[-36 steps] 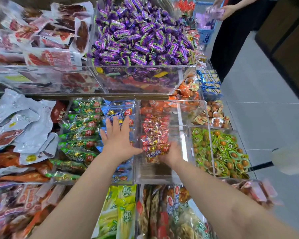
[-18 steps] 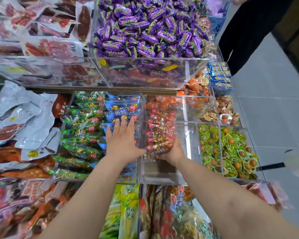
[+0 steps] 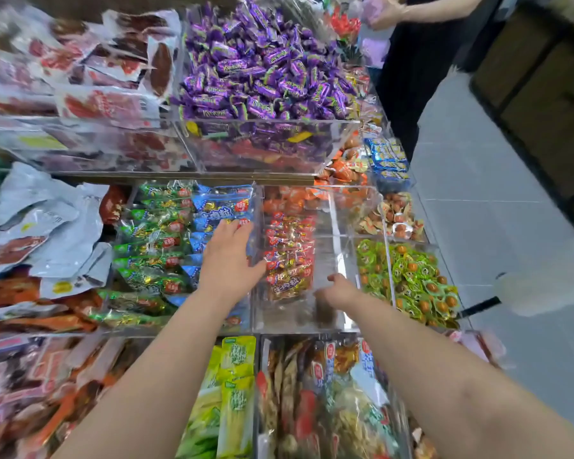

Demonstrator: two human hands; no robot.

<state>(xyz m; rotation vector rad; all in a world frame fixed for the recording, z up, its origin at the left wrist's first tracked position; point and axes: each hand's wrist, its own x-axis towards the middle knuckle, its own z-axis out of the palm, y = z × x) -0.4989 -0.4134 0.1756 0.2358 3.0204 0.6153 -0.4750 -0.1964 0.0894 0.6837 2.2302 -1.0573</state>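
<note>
Two hands are in the snack display, set apart with one row of red snack packets [image 3: 290, 246] between them. That row sits in a clear acrylic bin [image 3: 325, 246], pushed up against its left wall. The row's long axis runs away from me, front to back, while each little packet lies crosswise, ends pointing left and right.

My left hand [image 3: 227, 260] is spread flat with straight fingers on the blue packets [image 3: 219, 207] next door, thumb stretched out right so it touches the row's near end. My right hand [image 3: 340, 291] is down in the bare right part of the same bin, just beside the row's near end, fingers curled under. It's blurry, so honestly can't tell if it's gripping anything.

Green packets [image 3: 153, 233] lie left of the blue ones, and a heap of purple candies [image 3: 262, 71] fills the shelf above.
</note>
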